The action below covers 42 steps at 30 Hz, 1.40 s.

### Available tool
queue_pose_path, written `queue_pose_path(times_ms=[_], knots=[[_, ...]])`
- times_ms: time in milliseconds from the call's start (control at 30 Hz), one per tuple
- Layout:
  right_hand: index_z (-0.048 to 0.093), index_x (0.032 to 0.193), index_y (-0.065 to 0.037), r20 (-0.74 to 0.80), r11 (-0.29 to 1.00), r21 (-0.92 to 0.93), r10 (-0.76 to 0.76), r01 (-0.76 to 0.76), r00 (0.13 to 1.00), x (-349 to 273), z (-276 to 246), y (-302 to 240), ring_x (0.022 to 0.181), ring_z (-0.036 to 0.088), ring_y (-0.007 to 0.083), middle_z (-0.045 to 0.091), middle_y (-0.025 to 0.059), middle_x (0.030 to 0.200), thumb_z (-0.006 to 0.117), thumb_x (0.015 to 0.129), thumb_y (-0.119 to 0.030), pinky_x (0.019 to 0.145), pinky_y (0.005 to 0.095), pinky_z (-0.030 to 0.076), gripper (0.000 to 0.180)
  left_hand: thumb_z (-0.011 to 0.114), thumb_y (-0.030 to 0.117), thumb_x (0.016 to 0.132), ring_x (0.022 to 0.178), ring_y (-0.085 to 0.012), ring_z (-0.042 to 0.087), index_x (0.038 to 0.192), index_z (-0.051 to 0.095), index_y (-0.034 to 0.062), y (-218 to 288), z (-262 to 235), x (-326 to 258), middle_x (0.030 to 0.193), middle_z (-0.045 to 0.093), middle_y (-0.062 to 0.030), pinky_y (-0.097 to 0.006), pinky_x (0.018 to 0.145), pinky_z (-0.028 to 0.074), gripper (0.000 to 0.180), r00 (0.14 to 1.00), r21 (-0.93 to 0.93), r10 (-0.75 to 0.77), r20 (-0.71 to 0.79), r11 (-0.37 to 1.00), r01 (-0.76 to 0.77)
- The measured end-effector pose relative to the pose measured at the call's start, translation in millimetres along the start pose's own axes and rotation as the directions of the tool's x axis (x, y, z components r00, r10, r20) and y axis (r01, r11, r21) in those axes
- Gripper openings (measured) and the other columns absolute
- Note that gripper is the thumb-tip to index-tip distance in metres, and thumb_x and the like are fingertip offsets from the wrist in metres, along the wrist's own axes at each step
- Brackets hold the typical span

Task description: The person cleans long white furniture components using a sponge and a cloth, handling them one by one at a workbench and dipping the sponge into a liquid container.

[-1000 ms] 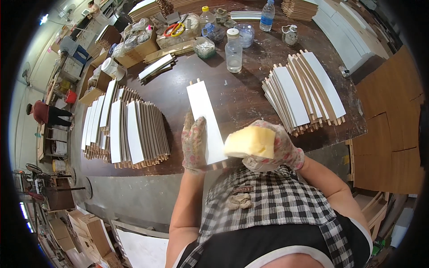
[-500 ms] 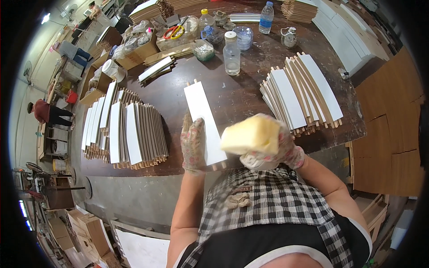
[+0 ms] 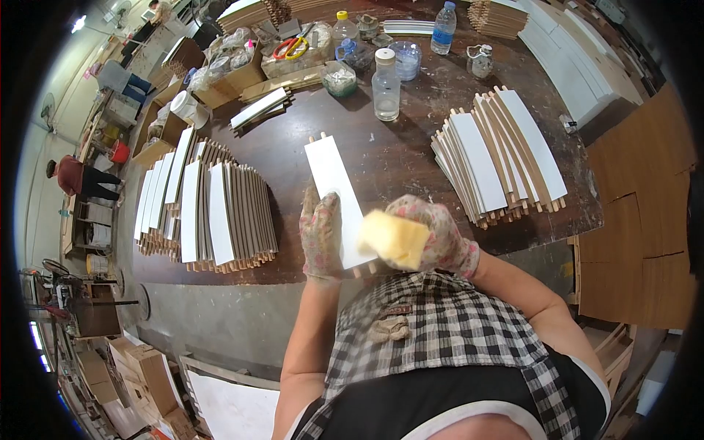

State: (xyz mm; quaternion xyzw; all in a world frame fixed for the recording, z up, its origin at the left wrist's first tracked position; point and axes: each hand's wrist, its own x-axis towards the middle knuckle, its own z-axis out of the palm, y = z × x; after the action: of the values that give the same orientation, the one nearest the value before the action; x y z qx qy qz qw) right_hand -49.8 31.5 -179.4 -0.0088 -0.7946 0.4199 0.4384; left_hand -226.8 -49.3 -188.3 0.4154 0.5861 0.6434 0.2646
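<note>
Sponge (image 3: 396, 239), yellow, blocky, grasped by right hand (image 3: 441, 233); left hand (image 3: 320, 235), unclenched, touches white board (image 3: 334, 170).

Stacked slats (image 3: 222, 213) and cartons (image 3: 141, 374) show a workshop

1. The right hand (image 3: 437, 229) in its floral-patterned fabric glove has shifted toward nine o'clock.
2. The pale-yellow, blocky foam sponge (image 3: 396, 240) has moved toward eight o'clock and turned, looking shorter.
3. Its blurred end now overlaps the flat white rectangular board (image 3: 345, 199) near five o'clock.
</note>
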Motion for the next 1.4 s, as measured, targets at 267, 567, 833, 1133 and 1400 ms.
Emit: queue_pose_path(times_ms=[267,567,833,1133,1400], knots=[[0.048,0.121,-0.004,-0.029,0.979,0.119,-0.160,0.163,0.987,9,-1,-5,0.083,0.066,0.0219,0.063,0.0132,0.097,0.077,0.071,-0.027,0.067,0.0279,0.059,0.062,0.045,0.008,0.090,0.085,-0.0192,0.060,0.116,0.047,-0.0055,-5,-4,7,0.100,0.060,-0.0133,-0.028,0.074,0.051,0.030,0.960,0.230,0.281,0.001,0.934,-0.274],[0.052,0.108,-0.001,-0.235,0.902,-0.249,0.298,-0.353,0.925,9,-42,-4,0.083,0.066,0.0222,0.065,0.0102,0.098,0.076,0.074,-0.027,0.072,0.0338,0.058,0.049,0.041,0.024,0.095,0.077,-0.0252,0.059,0.118,0.047,-0.0018,34,18,0,0.099,0.057,-0.0154,-0.035,0.064,0.054,0.035,0.883,-0.853,-0.422,0.207,0.364,0.374],[0.048,0.118,-0.008,-0.239,0.971,0.065,0.237,-0.228,0.942,52,-6,-14,0.079,0.064,0.0221,0.057,0.0118,0.101,0.075,0.072,-0.019,0.063,0.0338,0.056,0.054,0.039,0.042,0.096,0.098,-0.0233,0.059,0.127,0.046,0.0037,23,34,-3,0.111,0.058,-0.0127,-0.036,0.080,0.052,0.050,0.856,-0.811,-0.383,0.348,0.335,0.480],[0.043,0.114,-0.004,-0.275,0.740,-0.663,-0.103,-0.111,0.956,119,-44,71,0.072,0.062,0.0259,0.053,0.0141,0.101,0.071,0.074,-0.018,0.059,0.0374,0.055,0.051,0.042,0.034,0.097,0.076,-0.0174,0.061,0.122,0.050,0.0002,40,24,-27,0.097,0.062,-0.0116,-0.030,0.063,0.052,0.043,0.795,-0.697,-0.416,0.442,0.399,0.596],[0.038,0.117,-0.002,-0.109,0.715,-0.688,-0.266,0.121,0.958,132,-11,44,0.066,0.061,0.0213,0.054,0.0133,0.095,0.070,0.077,-0.019,0.056,0.0280,0.057,0.054,0.041,0.033,0.097,0.080,-0.0228,0.060,0.123,0.048,-0.0031,16,5,-26,0.105,0.060,-0.0159,-0.035,0.068,0.051,0.045,0.877,-0.617,-0.399,0.267,0.628,0.474]])
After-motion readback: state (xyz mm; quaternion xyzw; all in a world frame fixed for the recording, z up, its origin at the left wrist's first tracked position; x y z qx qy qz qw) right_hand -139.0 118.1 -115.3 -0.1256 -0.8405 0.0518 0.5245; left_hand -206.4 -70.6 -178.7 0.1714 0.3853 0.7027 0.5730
